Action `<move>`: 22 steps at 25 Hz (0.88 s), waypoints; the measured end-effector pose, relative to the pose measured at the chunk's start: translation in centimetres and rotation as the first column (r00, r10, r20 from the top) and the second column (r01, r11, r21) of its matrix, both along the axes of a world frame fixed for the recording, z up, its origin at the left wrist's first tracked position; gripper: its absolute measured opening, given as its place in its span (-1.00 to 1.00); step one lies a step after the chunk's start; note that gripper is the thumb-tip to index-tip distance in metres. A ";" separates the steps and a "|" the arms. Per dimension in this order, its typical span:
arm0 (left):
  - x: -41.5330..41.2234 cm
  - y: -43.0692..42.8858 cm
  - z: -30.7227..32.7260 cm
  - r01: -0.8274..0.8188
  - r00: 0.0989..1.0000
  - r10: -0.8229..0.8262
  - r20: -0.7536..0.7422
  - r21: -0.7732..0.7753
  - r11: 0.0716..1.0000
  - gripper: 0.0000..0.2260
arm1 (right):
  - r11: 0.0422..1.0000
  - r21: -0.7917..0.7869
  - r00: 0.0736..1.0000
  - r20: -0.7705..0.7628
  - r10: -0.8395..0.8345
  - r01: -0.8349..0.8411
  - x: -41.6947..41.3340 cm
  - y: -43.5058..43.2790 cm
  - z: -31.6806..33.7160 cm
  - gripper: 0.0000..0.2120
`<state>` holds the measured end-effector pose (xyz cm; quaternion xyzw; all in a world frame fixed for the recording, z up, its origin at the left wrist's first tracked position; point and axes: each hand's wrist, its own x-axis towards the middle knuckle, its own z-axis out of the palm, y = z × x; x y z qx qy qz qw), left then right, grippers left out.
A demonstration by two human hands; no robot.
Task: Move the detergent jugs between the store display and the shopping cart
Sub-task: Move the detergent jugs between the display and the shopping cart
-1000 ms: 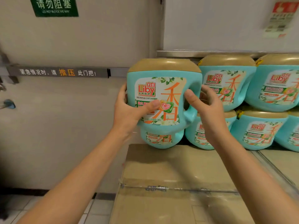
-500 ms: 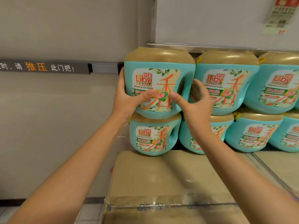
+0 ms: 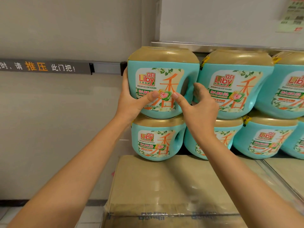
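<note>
A teal detergent jug (image 3: 162, 74) with a gold lid and a Liby label rests on top of another jug (image 3: 158, 139) at the left end of the store display. My left hand (image 3: 133, 101) clasps its left side, thumb across the label. My right hand (image 3: 199, 106) holds its right side at the handle, thumb on the label front. More of the same jugs (image 3: 233, 83) stand stacked in two rows to the right. No shopping cart is in view.
Taped cardboard boxes (image 3: 164, 181) lie under the jugs, in front of me. A grey wall with a dark push-bar strip (image 3: 49, 66) is to the left. A metal ledge (image 3: 230, 46) runs just above the top row of jugs.
The jug in my hands has gone from mid-air in front of the display down onto the lower jug at the left end. Both hands still grip it.
</note>
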<state>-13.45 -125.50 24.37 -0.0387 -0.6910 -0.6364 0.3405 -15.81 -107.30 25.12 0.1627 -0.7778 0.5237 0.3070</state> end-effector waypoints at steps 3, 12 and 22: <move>0.8 0.4 0.0 -0.141 0.986 0.148 0.071 -0.098 0.985 -0.07 | 1.000 0.013 1.000 0.012 -0.015 0.015 0.0 0.0 -0.1 -0.29; 5.7 3.1 -1.5 -0.388 0.871 0.436 0.225 -0.228 0.893 -0.52 | 0.991 -0.002 0.987 0.085 0.134 -0.135 1.5 3.3 -1.2 -0.75; 19.4 9.0 -8.7 0.066 0.857 -0.139 0.497 0.160 0.985 -0.80 | 0.926 -0.369 0.870 0.428 0.246 -0.080 16.9 14.3 -10.4 -0.89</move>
